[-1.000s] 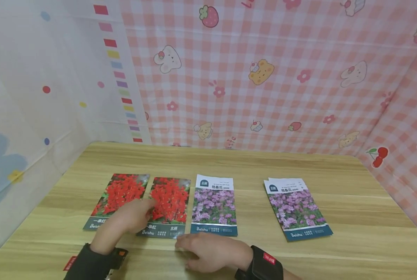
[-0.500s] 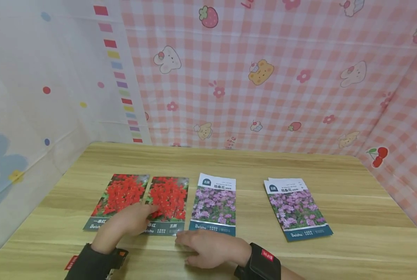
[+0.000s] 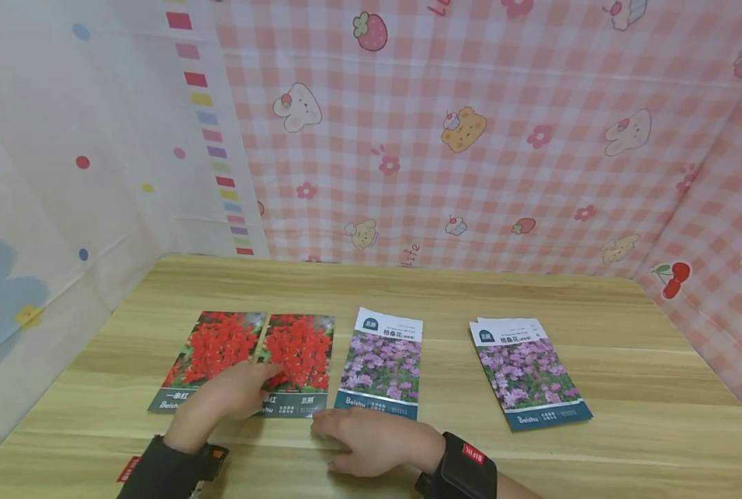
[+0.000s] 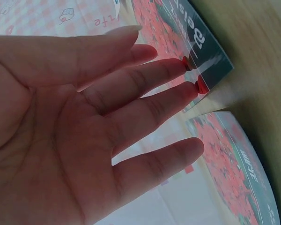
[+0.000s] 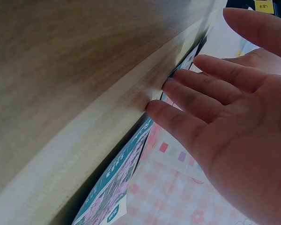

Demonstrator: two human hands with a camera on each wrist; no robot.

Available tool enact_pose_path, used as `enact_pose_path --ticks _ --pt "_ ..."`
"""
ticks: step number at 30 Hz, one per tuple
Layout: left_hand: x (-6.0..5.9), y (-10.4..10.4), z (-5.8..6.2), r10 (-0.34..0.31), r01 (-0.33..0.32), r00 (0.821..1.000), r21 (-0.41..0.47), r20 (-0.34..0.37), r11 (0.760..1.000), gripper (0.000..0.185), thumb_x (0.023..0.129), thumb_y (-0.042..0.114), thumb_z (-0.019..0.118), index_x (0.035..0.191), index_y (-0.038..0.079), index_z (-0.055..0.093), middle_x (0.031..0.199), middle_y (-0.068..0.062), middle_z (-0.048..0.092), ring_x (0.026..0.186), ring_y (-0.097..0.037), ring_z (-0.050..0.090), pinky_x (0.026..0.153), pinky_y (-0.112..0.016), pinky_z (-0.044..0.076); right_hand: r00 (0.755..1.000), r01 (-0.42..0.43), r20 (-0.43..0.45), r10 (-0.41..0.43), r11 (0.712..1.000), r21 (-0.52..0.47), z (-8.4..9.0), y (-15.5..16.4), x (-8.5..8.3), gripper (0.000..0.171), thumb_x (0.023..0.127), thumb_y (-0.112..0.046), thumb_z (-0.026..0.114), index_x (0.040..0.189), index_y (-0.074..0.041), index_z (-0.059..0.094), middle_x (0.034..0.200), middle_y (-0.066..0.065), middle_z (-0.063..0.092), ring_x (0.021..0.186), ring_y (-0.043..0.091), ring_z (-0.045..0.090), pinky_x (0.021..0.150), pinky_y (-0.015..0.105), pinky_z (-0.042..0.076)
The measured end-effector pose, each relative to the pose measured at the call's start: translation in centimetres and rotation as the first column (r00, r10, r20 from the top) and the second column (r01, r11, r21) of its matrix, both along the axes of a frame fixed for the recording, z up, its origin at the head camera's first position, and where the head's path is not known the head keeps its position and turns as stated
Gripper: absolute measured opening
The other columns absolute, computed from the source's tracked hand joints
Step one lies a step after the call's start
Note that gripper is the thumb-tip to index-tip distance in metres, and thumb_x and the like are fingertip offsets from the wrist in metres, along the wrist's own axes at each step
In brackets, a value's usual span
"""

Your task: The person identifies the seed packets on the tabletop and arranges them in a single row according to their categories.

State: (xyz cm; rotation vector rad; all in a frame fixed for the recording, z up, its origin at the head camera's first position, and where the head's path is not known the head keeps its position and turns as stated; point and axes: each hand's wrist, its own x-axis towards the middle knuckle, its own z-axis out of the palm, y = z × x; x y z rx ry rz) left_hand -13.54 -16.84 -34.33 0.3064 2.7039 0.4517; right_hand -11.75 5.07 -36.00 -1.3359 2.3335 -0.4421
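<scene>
Two red-flower seed packets lie side by side on the wooden table [image 3: 626,430]: the left one [image 3: 213,353] and the second one [image 3: 300,360]. My left hand [image 3: 228,394] rests on the second packet's lower left with straight fingers; in the left wrist view its fingertips [image 4: 196,75] touch the packet's dark lower band [image 4: 208,49]. My right hand [image 3: 371,436] lies flat on the table. Its fingertips [image 5: 171,86] sit at the bottom edges of the second red packet and a purple-flower packet [image 3: 380,366].
A small stack of purple-flower packets [image 3: 528,373] lies further right. Cloth walls close in the table: pink checked [image 3: 470,138] behind and on the right, white dotted [image 3: 65,173] on the left. Bare wood shows behind the packets and at the right front.
The second red packet and the purple packet have slid slightly away from me, and the purple one now tilts a little to the right. Both hands have hardly moved.
</scene>
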Motion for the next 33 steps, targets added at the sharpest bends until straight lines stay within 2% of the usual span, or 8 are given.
enact_pose_path --ticks 8,13,18,23,25,29,33 --pt "-0.1 0.0 -0.1 0.007 -0.007 1.000 0.006 -0.006 1.000 0.042 0.083 -0.004 0.058 0.125 0.001 0.054 0.121 -0.020 0.055 0.108 -0.036 0.052 0.087 -0.051 0.042 1.000 -0.008 0.017 0.008 1.000 -0.017 -0.1 0.0 0.0 0.044 0.089 -0.019 0.060 0.129 -0.006 0.050 0.135 0.006 0.045 0.125 0.013 0.040 0.099 0.024 0.034" --pt "-0.1 0.0 -0.2 0.004 -0.003 1.000 0.025 -0.011 1.000 0.044 0.082 -0.005 0.058 0.126 0.001 0.053 0.122 -0.020 0.054 0.111 -0.038 0.050 0.089 -0.053 0.040 1.000 -0.007 0.022 0.007 1.000 -0.028 -0.2 0.3 0.0 0.045 0.088 -0.019 0.060 0.130 -0.007 0.049 0.136 0.005 0.045 0.125 0.013 0.039 0.099 0.024 0.034" --pt "0.1 0.1 0.0 -0.013 0.014 0.998 0.034 -0.055 0.999 0.043 0.083 -0.003 0.058 0.126 0.000 0.052 0.121 -0.019 0.055 0.112 -0.040 0.049 0.090 -0.054 0.039 1.000 -0.008 0.019 0.009 0.999 -0.053 -0.1 1.0 0.0 0.047 0.089 -0.020 0.059 0.132 -0.006 0.046 0.137 0.006 0.043 0.126 0.015 0.039 0.100 0.025 0.034" --pt "0.2 0.4 0.1 -0.019 0.025 0.994 0.051 -0.103 0.998 0.042 0.085 0.002 0.060 0.126 0.001 0.052 0.118 -0.018 0.057 0.101 -0.035 0.056 0.081 -0.048 0.046 1.000 0.010 0.020 -0.009 0.996 -0.091 0.4 1.8 0.0 0.046 0.090 -0.019 0.057 0.133 -0.006 0.046 0.137 0.006 0.044 0.125 0.014 0.039 0.100 0.024 0.033" --pt "0.1 0.6 0.0 -0.032 0.040 0.993 0.063 -0.117 0.997 0.042 0.085 0.005 0.061 0.126 0.000 0.052 0.117 -0.018 0.058 0.101 -0.034 0.057 0.081 -0.048 0.046 1.000 0.025 0.010 -0.024 0.994 -0.105 0.6 2.1 0.1 0.046 0.090 -0.018 0.056 0.133 -0.005 0.046 0.136 0.006 0.045 0.125 0.014 0.039 0.100 0.025 0.033" --pt "0.1 1.0 -0.3 -0.083 0.097 0.986 0.095 -0.141 0.991 0.042 0.086 0.008 0.062 0.125 -0.002 0.052 0.119 -0.018 0.057 0.107 -0.035 0.054 0.089 -0.050 0.042 0.998 0.058 0.007 -0.057 0.990 -0.130 1.1 2.8 0.2 0.045 0.091 -0.020 0.055 0.133 -0.005 0.046 0.136 0.007 0.045 0.125 0.016 0.040 0.101 0.027 0.033" --pt "0.5 1.5 -0.3 -0.149 0.165 0.979 0.104 -0.142 0.981 0.043 0.085 0.010 0.063 0.125 -0.002 0.052 0.123 -0.018 0.054 0.117 -0.037 0.046 0.097 -0.059 0.028 0.995 0.097 0.031 -0.094 0.985 -0.145 1.2 3.3 0.0 0.044 0.092 -0.021 0.054 0.133 -0.007 0.046 0.136 0.006 0.045 0.126 0.016 0.038 0.101 0.029 0.032"
